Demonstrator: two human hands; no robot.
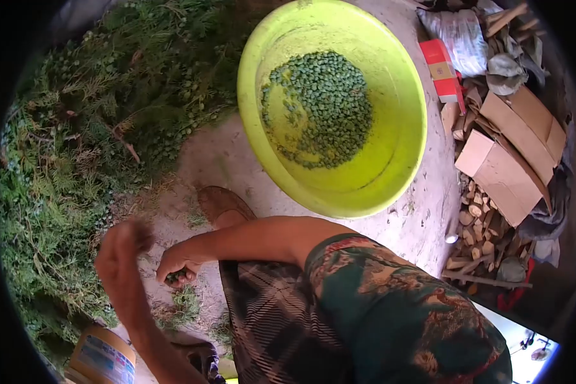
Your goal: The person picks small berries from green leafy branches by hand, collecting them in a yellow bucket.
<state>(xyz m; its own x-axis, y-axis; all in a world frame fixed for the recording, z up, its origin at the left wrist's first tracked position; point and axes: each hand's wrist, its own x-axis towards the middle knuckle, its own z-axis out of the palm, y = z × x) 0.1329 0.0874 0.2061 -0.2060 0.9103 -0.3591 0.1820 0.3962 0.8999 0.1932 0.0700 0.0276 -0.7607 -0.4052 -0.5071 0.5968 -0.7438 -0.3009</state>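
My right hand [180, 267] is closed around several small green seed cones [173, 277], which show between the curled fingers. Just left of it, my left hand [123, 246] is raised beside the heap of cut evergreen branches [64, 173]; its fingers are smeared by motion. Small round cones dot the feathery green sprays of the heap. Beyond my right arm, a large yellow-green basin [390, 153] holds a spread of the same kind of green cones [333, 102], thickest toward its middle and right.
A brown shoe [225, 203] rests on the concrete floor [205, 157] below the basin. At lower left stands a yellow labelled bucket [102, 355]. Along the right lie flattened cardboard [509, 173], chopped wood [473, 221], a red box [440, 67] and a pale plastic sack [457, 38].
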